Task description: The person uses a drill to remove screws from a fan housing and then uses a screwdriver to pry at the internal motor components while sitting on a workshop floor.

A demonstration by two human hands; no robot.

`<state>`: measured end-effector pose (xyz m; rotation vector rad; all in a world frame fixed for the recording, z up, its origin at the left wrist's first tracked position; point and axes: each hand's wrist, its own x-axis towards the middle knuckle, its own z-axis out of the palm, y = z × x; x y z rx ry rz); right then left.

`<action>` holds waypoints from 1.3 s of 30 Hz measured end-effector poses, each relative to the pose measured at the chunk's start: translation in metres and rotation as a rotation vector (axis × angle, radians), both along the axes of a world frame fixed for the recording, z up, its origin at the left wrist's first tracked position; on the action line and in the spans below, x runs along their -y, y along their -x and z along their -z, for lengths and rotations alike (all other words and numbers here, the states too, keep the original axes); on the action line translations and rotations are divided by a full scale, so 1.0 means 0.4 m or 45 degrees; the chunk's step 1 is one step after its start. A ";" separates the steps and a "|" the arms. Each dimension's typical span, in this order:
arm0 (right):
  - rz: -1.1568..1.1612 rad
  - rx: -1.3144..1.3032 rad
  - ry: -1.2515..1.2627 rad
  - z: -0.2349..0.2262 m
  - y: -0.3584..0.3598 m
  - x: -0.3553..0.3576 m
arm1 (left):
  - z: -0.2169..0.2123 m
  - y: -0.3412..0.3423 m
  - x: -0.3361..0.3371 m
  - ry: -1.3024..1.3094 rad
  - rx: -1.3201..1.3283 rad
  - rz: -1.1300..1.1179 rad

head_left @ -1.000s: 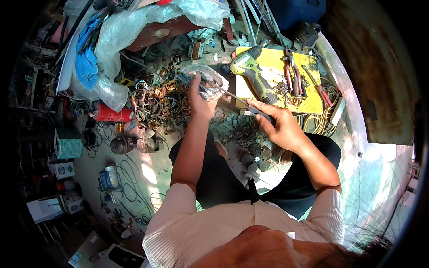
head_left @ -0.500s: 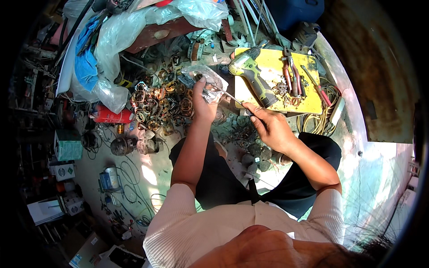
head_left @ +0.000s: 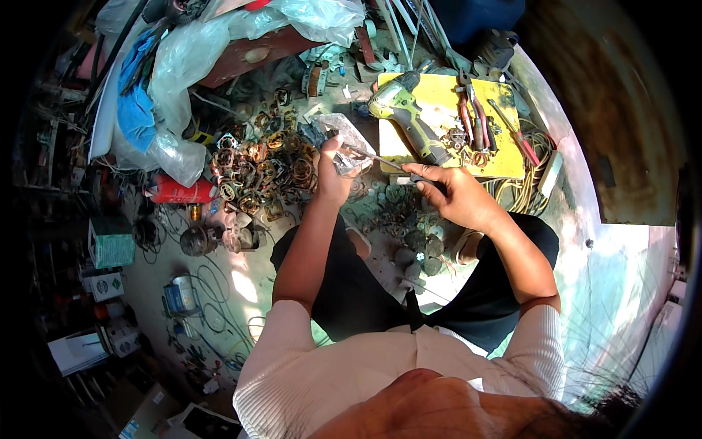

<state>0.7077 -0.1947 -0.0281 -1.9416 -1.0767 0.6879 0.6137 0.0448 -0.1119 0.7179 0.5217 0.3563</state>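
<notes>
Pale, see-through-looking angular pc. (head_left: 351,132) sits in L hand (head_left: 335,173), out in front of the knees, just L of the yellow board's near-left corner. L fingers (head_left: 330,151) grasp it from below, thumb up along its L side; exact type of pc. unclear. R hand (head_left: 464,196) has its fingers clenched round the dark handle of a thin-shafted tool (head_left: 380,159), prob. a screwdriver; shaft slants up-left to the pc., but can't tell if the tip touches.

R of the pc.: yellow board (head_left: 501,167) w/ a green-and-black cordless drill (head_left: 417,130) lying on its L half, red-handled pliers (head_left: 463,113) & small loose metal bits (head_left: 455,139) further R, plus a red-handled screwdriver (head_left: 528,152) at the R edge. Cable coil (head_left: 512,194) by the board's near-right corner.

L of the pc.: big heap of coil-wound motor parts (head_left: 256,162) on the floor, then a red cylinder (head_left: 183,190). Dark round parts (head_left: 415,240) btwn the feet. Far L: clear plastic sheeting (head_left: 172,88), blue cloth (head_left: 137,121), green box (head_left: 111,243).
</notes>
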 end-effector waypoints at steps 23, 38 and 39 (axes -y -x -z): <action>-0.026 -0.285 0.035 -0.069 -0.128 0.028 | -0.080 0.004 -0.046 0.583 0.139 0.357; -0.040 -0.073 -0.141 -0.024 -0.040 -0.006 | -0.073 -0.006 -0.041 0.618 0.130 0.204; -0.027 -0.074 -0.181 -0.020 -0.035 -0.009 | -0.069 -0.006 -0.043 0.605 0.142 0.197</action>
